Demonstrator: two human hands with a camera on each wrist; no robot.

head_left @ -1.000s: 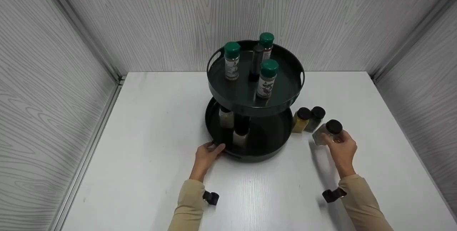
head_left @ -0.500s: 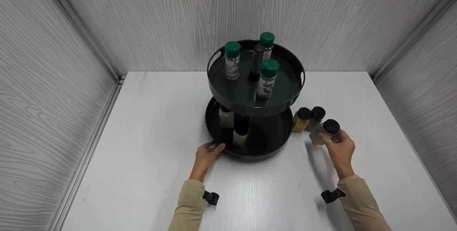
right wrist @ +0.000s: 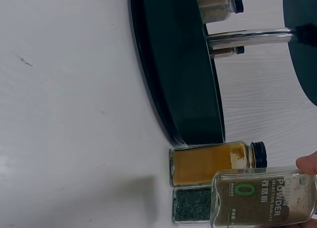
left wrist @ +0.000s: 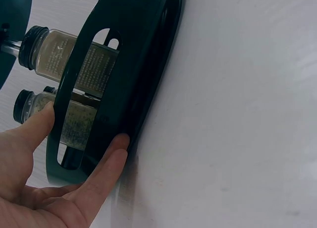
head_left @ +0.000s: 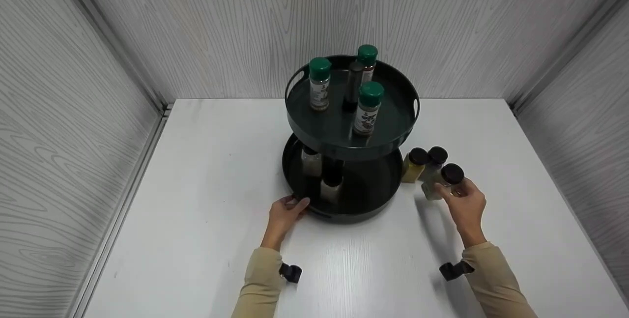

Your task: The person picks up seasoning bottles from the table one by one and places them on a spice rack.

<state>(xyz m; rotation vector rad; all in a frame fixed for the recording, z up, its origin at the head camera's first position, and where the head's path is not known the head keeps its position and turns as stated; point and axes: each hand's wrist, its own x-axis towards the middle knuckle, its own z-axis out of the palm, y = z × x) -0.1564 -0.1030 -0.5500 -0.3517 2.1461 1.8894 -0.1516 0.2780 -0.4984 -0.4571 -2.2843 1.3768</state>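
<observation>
A two-tier black turntable rack (head_left: 344,217) stands mid-table. My left hand (head_left: 282,217) pinches the lower tier's front-left rim, the thumb on the rim by the handle slot and fingertips against the outer wall. Off to the right, my right hand (head_left: 467,210) holds a square glass spice jar (right wrist: 262,198) of brownish powder by its upper part; the label reads POWDER. The jar tilts slightly, black lid up. Right by it stand a jar of yellow powder (right wrist: 208,164) and a jar of dark green flakes (right wrist: 192,204), both black-lidded.
Several green-capped bottles (head_left: 319,84) stand on the upper tier (head_left: 339,148) around its central post. Black-lidded jars (left wrist: 77,62) occupy the lower tier's left side. Wood-grained panels (head_left: 275,28) enclose the white table (head_left: 196,185) at the back and sides.
My right hand has carried its jar slightly left, closer to the two standing jars. My left hand and the rack have stayed put.
</observation>
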